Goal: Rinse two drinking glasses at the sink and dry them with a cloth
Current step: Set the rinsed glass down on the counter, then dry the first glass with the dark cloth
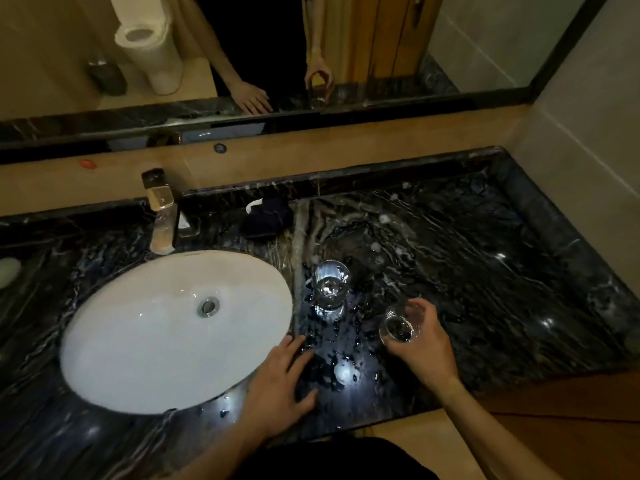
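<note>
One clear drinking glass (329,284) stands upright on the wet dark marble counter (485,265), just right of the white oval sink (166,327). My right hand (420,344) grips a second clear glass (400,323) by its side, right of and nearer than the first, low over the counter. My left hand (280,382) rests flat on the counter at the sink's right rim, fingers spread, holding nothing. A dark folded cloth (266,216) lies at the back of the counter, right of the faucet (162,213).
Water drops and a puddle (341,372) cover the counter between my hands. A mirror (311,46) runs along the back wall, reflecting my arms and a paper roll. A pale soap-like object (8,270) sits at the far left. The counter's front edge drops to a wooden floor (554,427).
</note>
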Demonstrator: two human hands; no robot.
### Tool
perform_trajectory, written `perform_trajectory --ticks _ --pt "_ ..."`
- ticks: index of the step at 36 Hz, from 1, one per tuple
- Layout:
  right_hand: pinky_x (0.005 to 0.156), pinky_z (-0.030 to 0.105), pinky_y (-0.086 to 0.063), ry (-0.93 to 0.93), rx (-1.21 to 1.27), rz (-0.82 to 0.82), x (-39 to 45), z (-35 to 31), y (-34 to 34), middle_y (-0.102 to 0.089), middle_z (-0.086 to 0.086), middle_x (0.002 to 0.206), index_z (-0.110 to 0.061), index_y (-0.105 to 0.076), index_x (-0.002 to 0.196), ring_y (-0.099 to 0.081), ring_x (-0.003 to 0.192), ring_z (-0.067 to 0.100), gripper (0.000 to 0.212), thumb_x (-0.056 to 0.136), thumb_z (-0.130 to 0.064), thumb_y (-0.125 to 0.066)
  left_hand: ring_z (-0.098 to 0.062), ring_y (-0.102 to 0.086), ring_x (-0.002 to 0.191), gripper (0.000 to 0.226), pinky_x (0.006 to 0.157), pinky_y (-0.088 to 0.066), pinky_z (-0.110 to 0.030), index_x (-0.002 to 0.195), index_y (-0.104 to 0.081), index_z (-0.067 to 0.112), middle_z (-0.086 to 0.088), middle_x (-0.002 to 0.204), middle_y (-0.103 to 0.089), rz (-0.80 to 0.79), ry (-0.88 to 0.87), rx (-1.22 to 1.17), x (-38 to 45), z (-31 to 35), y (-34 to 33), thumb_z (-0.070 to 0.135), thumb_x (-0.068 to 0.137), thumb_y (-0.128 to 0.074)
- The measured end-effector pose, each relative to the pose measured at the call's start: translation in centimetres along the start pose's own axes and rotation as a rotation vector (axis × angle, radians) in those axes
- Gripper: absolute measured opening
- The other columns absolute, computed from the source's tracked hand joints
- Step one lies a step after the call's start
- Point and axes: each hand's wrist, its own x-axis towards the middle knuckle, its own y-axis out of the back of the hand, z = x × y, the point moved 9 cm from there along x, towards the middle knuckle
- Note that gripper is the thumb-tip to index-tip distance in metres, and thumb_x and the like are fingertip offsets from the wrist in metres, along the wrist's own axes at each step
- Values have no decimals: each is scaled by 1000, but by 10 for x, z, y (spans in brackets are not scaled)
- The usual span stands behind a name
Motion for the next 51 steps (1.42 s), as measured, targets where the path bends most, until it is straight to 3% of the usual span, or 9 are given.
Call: perform_trajectory --ticks 10,14,20,24,29,32,37,44,51 --pt "96 28 -44 1 -27 -33 16 6 -2 -56 -1 133 -28 -39 137 -54 121 16 87 66 -25 -90 -24 -12 153 78 123 -20 -49 153 -34 27 1 165 -19 -88 45 12 2 2 3 66 87 -45" --pt "106 36 -40 1 -172 -65 14 2 -2 -39 6 149 -28 -30 150 -40 135 25 100 68 -25 -88 -25 -21 152 78 120 -28 -49 151 -37 29 0 164 -26 -102 14 24 3 0 4 65 84 -49" --pt "124 47 -15 182 -463 -30 6 -55 -4 -20 2 162 -27 -15 158 0 153 25 110 74 -45 -83 -21 -53 130 56 100 -50 -37 132 -57 32 4 146 -53 -65 -109 19 14 -6 21 56 82 -56" --pt "124 39 -8 249 -405 -157 8 -101 -43 -10 -4 166 -28 -7 159 5 153 15 111 78 -39 -82 -6 -56 116 41 97 -50 -33 118 -68 32 14 127 -64 -140 116 -295 40 -31 41 53 90 -46" --pt "112 34 -32 159 -135 -230 21 -123 -88 -11 -4 165 -35 -3 157 -18 151 19 118 74 -28 -87 -5 -68 91 11 95 -53 -38 101 -72 31 12 97 -73 -97 310 -588 87 -76 74 29 96 -63" --pt "98 24 -33 84 15 -183 28 -119 -95 -17 -5 165 -37 -4 157 -28 147 17 118 75 -20 -87 -13 -64 92 21 88 -55 -36 110 -70 24 5 104 -71 -13 327 -396 124 -98 114 37 95 -62" --pt "106 24 -33 29 161 -113 37 -99 -99 -38 -5 156 -39 -15 154 -38 140 13 115 70 -14 -90 -25 -51 119 50 95 -49 -42 133 -55 26 -5 127 -55 149 304 -132 187 -118 171 47 89 -65" --pt "90 8 -37 -44 268 -142 50 -85 -109 -52 -14 132 -35 -33 146 -51 106 -13 100 68 -11 -91 -38 -32 139 84 109 -32 -54 155 -24 34 -12 154 -33 -14 440 -90 247 -134 172 70 86 -56" --pt "72 -7 -35 -34 218 -131 56 -79 -111 -50 -33 109 -29 -45 135 -50 90 -29 85 67 -5 -90 -43 -42 130 60 104 -33 -58 147 -37 23 -18 142 -45 -83 464 49 266 -129 172 46 95 -57"
